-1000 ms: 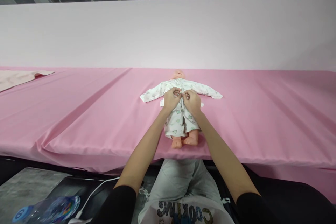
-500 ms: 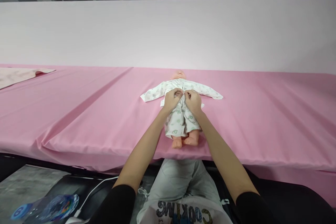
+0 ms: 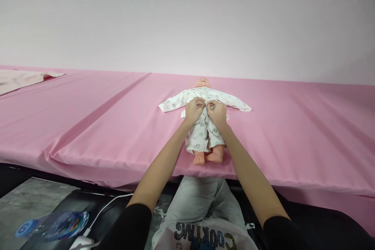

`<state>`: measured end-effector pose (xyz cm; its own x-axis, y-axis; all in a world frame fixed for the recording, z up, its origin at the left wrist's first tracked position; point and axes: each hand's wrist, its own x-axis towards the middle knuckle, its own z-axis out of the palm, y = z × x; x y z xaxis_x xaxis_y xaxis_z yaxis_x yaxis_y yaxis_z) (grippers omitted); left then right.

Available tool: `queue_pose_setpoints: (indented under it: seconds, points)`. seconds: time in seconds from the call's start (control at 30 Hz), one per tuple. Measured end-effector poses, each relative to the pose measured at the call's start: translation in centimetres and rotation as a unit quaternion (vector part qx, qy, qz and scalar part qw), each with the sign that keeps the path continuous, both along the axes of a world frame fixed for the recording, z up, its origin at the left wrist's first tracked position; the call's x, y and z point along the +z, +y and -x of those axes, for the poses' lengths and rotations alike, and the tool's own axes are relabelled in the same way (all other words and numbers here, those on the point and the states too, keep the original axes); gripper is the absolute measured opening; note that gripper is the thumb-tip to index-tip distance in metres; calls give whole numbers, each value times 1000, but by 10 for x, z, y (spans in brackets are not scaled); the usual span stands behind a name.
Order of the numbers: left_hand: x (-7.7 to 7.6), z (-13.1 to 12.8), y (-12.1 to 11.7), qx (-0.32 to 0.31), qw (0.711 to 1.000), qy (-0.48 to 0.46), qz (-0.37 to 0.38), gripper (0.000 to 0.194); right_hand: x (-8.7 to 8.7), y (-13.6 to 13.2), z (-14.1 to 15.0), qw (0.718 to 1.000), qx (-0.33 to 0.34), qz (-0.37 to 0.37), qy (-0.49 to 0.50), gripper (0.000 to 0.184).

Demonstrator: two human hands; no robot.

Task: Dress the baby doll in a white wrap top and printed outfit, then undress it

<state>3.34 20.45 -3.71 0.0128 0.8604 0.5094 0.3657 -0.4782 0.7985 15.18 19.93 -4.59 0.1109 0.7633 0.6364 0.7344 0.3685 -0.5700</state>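
On its back lies a baby doll [image 3: 216, 154], its head toward the wall and its bare feet toward me. It wears a white long-sleeved top [image 3: 177, 100] with a small print, the sleeves spread out sideways, and matching white trousers [image 3: 199, 136] with green figures. My left hand [image 3: 194, 110] and my right hand [image 3: 216, 111] meet over the doll's middle. Fingers of both hands pinch the front of the top, close together at its centre line. The exact bit of cloth or fastening between the fingertips is too small to make out.
A pink sheet [image 3: 111, 133] covers the table, creased on the left. A pale folded cloth [image 3: 23, 80] lies at the far left. A white wall [image 3: 187, 35] stands behind. Down left, a plastic bottle [image 3: 58, 224] and a white cable [image 3: 102, 209] rest on a black chair [image 3: 68, 203].
Both hands stay at the front of the doll's top, with only slight finger movement. The view has shifted a little; the doll lies as before.
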Motion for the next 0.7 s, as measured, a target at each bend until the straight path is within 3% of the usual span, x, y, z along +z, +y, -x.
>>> queue_pose_setpoints:
  seconds: [0.4,0.53,0.7]
  points:
    - [1,-5,-3,62,997,34,22,15,-2,2,2,999,6,15,-40,15]
    - [1,-5,-2,69,996,52,23,18,-1,1,3,999,10,27,22,10]
    - [-3,-4,2,46,994,90,-32,17,-3,6,-1,983,52,89,151,12]
